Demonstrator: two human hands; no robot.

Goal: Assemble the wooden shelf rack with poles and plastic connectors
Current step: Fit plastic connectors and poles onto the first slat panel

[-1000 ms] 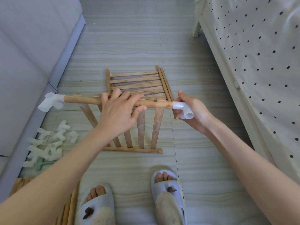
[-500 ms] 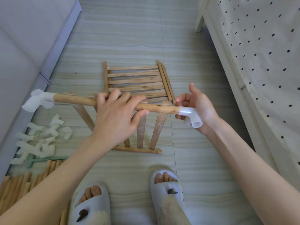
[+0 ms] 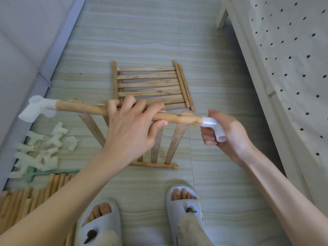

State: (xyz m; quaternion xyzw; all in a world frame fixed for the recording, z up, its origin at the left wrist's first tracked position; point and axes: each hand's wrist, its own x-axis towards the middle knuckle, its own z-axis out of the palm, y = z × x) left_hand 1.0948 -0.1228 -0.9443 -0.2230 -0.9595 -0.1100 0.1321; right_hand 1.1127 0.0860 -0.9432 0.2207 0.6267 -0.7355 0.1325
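A wooden pole [image 3: 127, 113] lies crosswise above the floor [image 3: 204, 50], its long axis left to right between both hands: the left hand [image 3: 132, 132] curls around its middle, while the right hand [image 3: 225, 130] grips the white elbow connector [image 3: 213, 126] capping its right end.

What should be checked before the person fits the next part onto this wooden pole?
1. Left hand grips the round wooden pole mid-length: ok.
2. Right hand holds the white plastic elbow connector on the pole's right end: ok.
3. Elbow pushed fully home: cannot tell.
4. White plastic multi-way connector sits on the left end: ok.
5. Spare white connectors lie on the floor at left: ok.
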